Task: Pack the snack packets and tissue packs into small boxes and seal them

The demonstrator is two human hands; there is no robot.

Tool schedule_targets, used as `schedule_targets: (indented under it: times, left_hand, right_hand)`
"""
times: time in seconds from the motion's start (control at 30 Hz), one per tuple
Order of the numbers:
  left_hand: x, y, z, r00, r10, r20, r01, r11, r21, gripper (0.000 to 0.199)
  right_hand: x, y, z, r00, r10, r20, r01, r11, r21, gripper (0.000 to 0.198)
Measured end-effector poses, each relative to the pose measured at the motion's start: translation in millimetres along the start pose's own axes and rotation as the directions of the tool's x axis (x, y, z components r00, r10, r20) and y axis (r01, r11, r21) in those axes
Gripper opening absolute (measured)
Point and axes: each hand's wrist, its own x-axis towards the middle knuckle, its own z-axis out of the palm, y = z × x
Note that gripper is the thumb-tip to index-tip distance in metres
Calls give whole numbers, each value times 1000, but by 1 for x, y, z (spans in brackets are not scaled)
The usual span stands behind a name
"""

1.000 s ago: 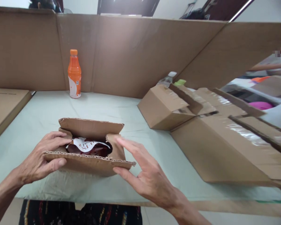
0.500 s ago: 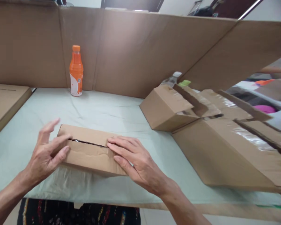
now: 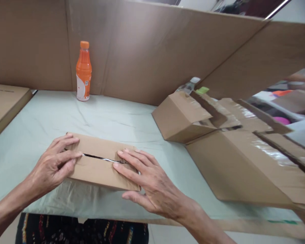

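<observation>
The box [image 3: 99,173] under the left hand [image 3: 52,164] and right hand [image 3: 152,181] is matt cardboard, fairly smooth. Carton [image 3: 234,169] out past the right hand: similar board, glossy clear tape [image 3: 273,153]. Beyond the left hand, shiny plastic bottle [image 3: 83,69]. Worktop cover [image 3: 122,118] looks wrinkled; cloth or plastic, can't tell from here.

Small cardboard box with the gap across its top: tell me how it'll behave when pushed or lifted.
The box will probably slide rather than tip, sitting low and broad on the pale green tabletop. Its flat cardboard faces suggest fairly stiff handling. The top flaps may lift, since the gap shows no tape.
</observation>
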Motion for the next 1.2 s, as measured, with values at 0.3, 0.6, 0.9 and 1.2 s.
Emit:
schedule_targets:
  times: [0.3, 0.6, 0.9, 1.2]
  left_hand:
    - [-4, -7, 10, 998, 58, -23, -57, 998, 38, 32]
    - [-6, -7, 8, 994, 110, -28, -110, 994, 14, 32]
    - [1, -2, 2, 991, 101, 86, -116, 975, 187, 30]
    - [0, -25, 0, 996, 86, 2, -85, 985, 153, 30]
  right_hand:
    - [17, 28, 2, 986, -98, 135, 84, 991, 105, 75]
    - [18, 27, 5, 988, -92, 122, 76, 988, 131, 81]
    - [32, 16, -10, 953, 18, 303, -61, 989, 134, 86]
    - [53, 14, -13, 947, 67, 313, -119, 982, 148, 82]
